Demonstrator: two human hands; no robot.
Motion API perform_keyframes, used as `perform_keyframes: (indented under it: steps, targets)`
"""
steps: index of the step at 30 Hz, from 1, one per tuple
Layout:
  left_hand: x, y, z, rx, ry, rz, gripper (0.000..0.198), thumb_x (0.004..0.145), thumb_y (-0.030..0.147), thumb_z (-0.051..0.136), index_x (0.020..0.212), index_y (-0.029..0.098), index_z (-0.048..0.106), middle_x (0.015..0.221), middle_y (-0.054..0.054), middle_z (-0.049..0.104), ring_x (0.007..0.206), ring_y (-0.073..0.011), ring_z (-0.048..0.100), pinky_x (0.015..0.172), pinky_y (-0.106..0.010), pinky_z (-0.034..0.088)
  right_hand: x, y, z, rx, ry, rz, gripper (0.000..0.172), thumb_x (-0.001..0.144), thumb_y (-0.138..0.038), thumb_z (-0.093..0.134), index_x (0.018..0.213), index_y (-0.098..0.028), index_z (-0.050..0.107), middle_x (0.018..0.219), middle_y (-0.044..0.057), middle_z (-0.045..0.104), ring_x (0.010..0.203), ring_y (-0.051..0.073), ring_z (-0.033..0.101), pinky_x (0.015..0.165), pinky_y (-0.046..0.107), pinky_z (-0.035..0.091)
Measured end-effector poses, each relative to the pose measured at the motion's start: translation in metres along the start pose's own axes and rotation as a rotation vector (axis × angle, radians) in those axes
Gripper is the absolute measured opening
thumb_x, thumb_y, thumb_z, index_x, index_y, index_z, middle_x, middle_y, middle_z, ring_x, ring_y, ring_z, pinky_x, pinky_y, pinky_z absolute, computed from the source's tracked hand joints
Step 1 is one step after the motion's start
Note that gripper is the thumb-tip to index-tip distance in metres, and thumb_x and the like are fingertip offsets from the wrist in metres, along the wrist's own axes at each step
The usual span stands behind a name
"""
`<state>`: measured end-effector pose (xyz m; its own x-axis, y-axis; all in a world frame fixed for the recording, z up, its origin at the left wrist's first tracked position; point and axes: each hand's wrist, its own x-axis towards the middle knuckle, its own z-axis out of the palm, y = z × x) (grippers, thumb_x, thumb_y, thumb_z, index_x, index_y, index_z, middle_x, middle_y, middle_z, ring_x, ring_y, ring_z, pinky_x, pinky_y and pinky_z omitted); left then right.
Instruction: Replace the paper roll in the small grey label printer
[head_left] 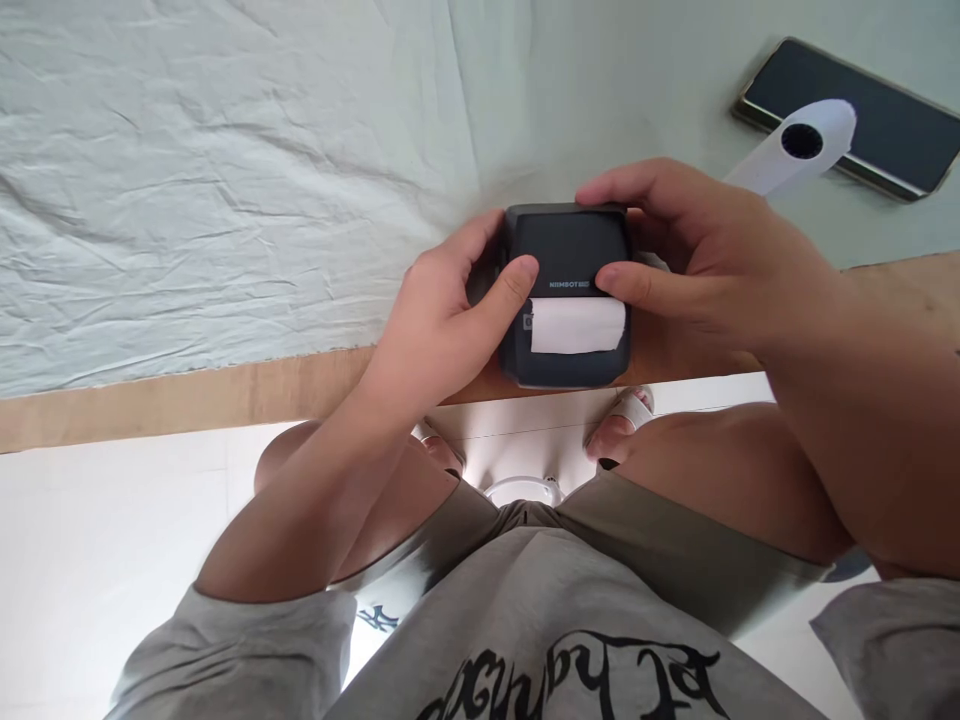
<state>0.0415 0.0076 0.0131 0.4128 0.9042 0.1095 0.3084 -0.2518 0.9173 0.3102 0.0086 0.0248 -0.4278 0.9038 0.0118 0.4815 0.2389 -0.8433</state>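
A small dark grey label printer point(564, 255) with a white label strip point(576, 326) coming out of its slot is held in front of me, over the edge of the bed. My left hand point(442, 320) grips its left side, thumb pressed on the top face. My right hand point(697, 260) wraps its right side and back, thumb resting on the top just above the label. Both hands are closed on the printer.
A wrinkled pale sheet point(187, 180) covers the bed, with a wooden edge point(187, 400) below it. A dark phone point(855, 115) lies at the far right with a white strip point(795, 145) across it. My knees and sandalled feet point(630, 410) are over white floor.
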Motion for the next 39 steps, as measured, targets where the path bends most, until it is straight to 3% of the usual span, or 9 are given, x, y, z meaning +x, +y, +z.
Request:
perform_keyframes:
  steps: [5,11,17,20,23,25,30,33,39]
  targets:
    - [-0.001,-0.003,0.001,-0.006,0.016,0.001,0.032,0.116,0.043,0.063,0.138,0.025,0.076,0.135,-0.006,0.084,0.133,-0.0373,0.080,0.120,-0.059,0.065,-0.003,0.004,0.003,-0.010,0.010,0.005,0.052,0.108,-0.050,0.070,0.156,-0.033,0.062,0.143,0.000,0.073,0.129,0.019,0.074,0.122,0.052,0.066]
    - [-0.003,-0.007,0.001,0.016,0.019,0.013,0.039,0.118,0.059,0.063,0.139,0.028,0.076,0.134,-0.005,0.084,0.136,-0.0372,0.079,0.123,-0.057,0.064,-0.005,0.009,0.004,-0.021,0.030,0.001,0.055,0.110,-0.056,0.069,0.159,-0.034,0.061,0.142,0.001,0.074,0.128,0.019,0.074,0.121,0.051,0.067]
    - [-0.003,-0.004,0.001,0.120,0.025,-0.008,0.038,0.118,0.052,0.058,0.143,0.028,0.074,0.131,-0.005,0.085,0.131,-0.0357,0.081,0.115,-0.055,0.068,-0.006,0.011,0.002,-0.062,0.049,0.029,0.058,0.107,-0.063,0.071,0.159,-0.037,0.065,0.137,0.002,0.075,0.123,0.022,0.075,0.119,0.054,0.068]
    - [-0.006,0.002,0.000,0.134,-0.009,-0.016,0.036,0.120,0.052,0.055,0.141,0.029,0.074,0.125,-0.005,0.085,0.126,-0.0351,0.082,0.114,-0.054,0.068,-0.008,0.012,0.002,-0.110,0.032,-0.005,0.061,0.111,-0.066,0.062,0.165,-0.038,0.060,0.151,0.004,0.072,0.137,0.026,0.073,0.127,0.061,0.064]
    - [-0.010,0.009,-0.002,0.184,-0.077,-0.005,0.039,0.118,0.049,0.055,0.148,0.028,0.070,0.133,-0.007,0.084,0.128,-0.0357,0.081,0.115,-0.053,0.067,-0.010,0.012,0.004,-0.106,0.026,-0.010,0.058,0.114,-0.056,0.050,0.169,-0.039,0.056,0.169,0.002,0.063,0.160,0.029,0.061,0.144,0.065,0.049]
    - [-0.012,0.011,-0.003,0.246,-0.115,0.009,0.049,0.116,0.050,0.056,0.158,0.026,0.063,0.145,-0.011,0.081,0.135,-0.0383,0.078,0.120,-0.056,0.065,-0.010,0.013,0.004,-0.081,0.013,-0.002,0.060,0.111,-0.041,0.045,0.170,-0.039,0.055,0.173,0.000,0.059,0.165,0.028,0.056,0.148,0.065,0.044]
    - [-0.026,0.006,-0.005,0.404,-0.199,0.044,0.091,0.103,0.058,0.070,0.179,0.017,0.040,0.181,-0.022,0.056,0.170,-0.0479,0.053,0.141,-0.068,0.046,-0.010,0.020,0.001,-0.243,0.001,-0.145,0.083,0.098,-0.019,0.048,0.177,-0.043,0.045,0.178,-0.002,0.055,0.166,0.026,0.057,0.142,0.061,0.052]
    - [-0.038,-0.001,-0.004,0.533,-0.184,0.054,0.111,0.096,0.064,0.083,0.183,0.016,0.034,0.185,-0.024,0.051,0.171,-0.0490,0.051,0.143,-0.067,0.044,-0.010,0.025,-0.001,-0.313,0.010,-0.248,0.086,0.099,-0.019,0.051,0.180,-0.043,0.039,0.176,0.001,0.056,0.163,0.027,0.059,0.137,0.061,0.057]
    - [-0.047,-0.011,0.001,0.666,-0.145,0.112,0.128,0.090,0.072,0.096,0.186,0.020,0.029,0.189,-0.023,0.046,0.172,-0.0489,0.051,0.142,-0.063,0.047,-0.012,0.029,-0.002,-0.306,0.032,-0.193,0.083,0.101,-0.028,0.059,0.179,-0.047,0.039,0.171,0.002,0.061,0.153,0.032,0.067,0.132,0.069,0.059]
